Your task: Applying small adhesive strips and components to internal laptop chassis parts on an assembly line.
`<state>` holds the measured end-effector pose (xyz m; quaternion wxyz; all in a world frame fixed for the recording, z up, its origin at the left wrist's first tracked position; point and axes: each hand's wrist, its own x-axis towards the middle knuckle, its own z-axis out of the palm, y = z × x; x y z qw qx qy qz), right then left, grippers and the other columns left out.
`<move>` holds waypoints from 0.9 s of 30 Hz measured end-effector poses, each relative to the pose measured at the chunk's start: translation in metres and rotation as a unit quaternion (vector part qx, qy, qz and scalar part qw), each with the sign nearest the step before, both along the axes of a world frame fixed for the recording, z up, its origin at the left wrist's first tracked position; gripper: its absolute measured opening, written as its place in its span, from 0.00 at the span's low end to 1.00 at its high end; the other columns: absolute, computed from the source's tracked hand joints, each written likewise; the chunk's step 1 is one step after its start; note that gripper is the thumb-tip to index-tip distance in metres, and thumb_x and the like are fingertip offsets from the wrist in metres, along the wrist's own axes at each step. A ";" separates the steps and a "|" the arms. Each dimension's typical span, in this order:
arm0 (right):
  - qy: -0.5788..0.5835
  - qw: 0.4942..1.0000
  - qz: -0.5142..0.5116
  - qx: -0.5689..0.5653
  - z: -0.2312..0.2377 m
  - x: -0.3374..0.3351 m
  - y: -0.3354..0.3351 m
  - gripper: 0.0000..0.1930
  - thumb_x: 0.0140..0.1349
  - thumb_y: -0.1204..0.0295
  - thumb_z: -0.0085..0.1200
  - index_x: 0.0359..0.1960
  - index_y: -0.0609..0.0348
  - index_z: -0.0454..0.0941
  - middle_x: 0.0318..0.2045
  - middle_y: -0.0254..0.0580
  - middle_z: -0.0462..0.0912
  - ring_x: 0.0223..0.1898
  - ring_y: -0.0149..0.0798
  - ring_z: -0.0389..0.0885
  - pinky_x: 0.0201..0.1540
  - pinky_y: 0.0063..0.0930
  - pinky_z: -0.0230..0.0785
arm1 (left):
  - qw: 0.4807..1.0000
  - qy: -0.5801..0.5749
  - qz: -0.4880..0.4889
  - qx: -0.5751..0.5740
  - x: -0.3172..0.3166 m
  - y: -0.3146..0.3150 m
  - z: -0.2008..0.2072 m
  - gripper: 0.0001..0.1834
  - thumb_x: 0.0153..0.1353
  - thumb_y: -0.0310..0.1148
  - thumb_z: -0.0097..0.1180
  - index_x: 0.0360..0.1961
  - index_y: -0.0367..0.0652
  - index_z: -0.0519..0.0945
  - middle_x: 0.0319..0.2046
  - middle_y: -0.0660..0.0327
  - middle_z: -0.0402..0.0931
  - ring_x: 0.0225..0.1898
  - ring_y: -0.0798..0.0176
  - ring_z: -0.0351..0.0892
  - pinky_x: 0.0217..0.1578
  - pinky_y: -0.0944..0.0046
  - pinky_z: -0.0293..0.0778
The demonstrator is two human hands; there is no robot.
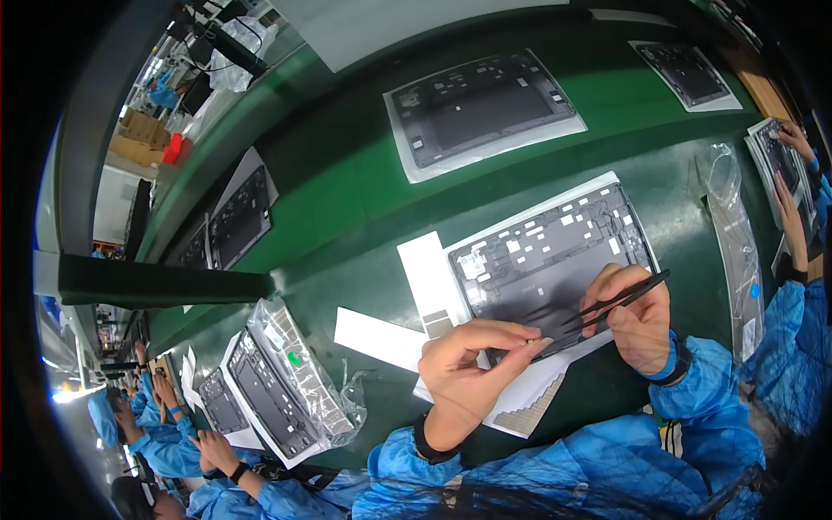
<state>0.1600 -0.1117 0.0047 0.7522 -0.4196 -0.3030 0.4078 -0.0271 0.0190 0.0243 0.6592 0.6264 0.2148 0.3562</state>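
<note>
The dark device shell [555,260] is lying on white paper on the green bench [347,199]. At its near edge, the right hand [637,325] is pinching black tweezers [611,305] closed, seemingly seating something tiny; the left hand [464,364] is pressing fingertips beside the tips, holding nothing I can see. The next move probably calls for steady placement.

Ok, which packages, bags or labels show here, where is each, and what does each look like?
Clear plastic bag, lower left on the green belt: crinkled, transparent, around a grey tray.
Green round sticker, on that bag: small dot.
Long clear bag, right of the dark panel: narrow, transparent, with a small blue sticker.
Cardboard boxes, far upper left: brown, stacked.
White label sheet, left of the panel: plain rectangle, grey patch at its end.
</note>
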 end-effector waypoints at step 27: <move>-0.152 0.984 -0.014 -0.091 0.012 -0.006 -0.002 0.13 0.58 0.87 0.68 0.46 0.72 0.85 0.43 0.56 0.88 0.48 0.43 0.88 0.53 0.33 0.80 | 0.989 0.135 0.001 0.052 0.006 0.003 -0.007 0.14 0.53 0.16 0.74 0.41 0.40 0.92 0.40 0.59 0.88 0.39 0.67 0.88 0.42 0.69 0.83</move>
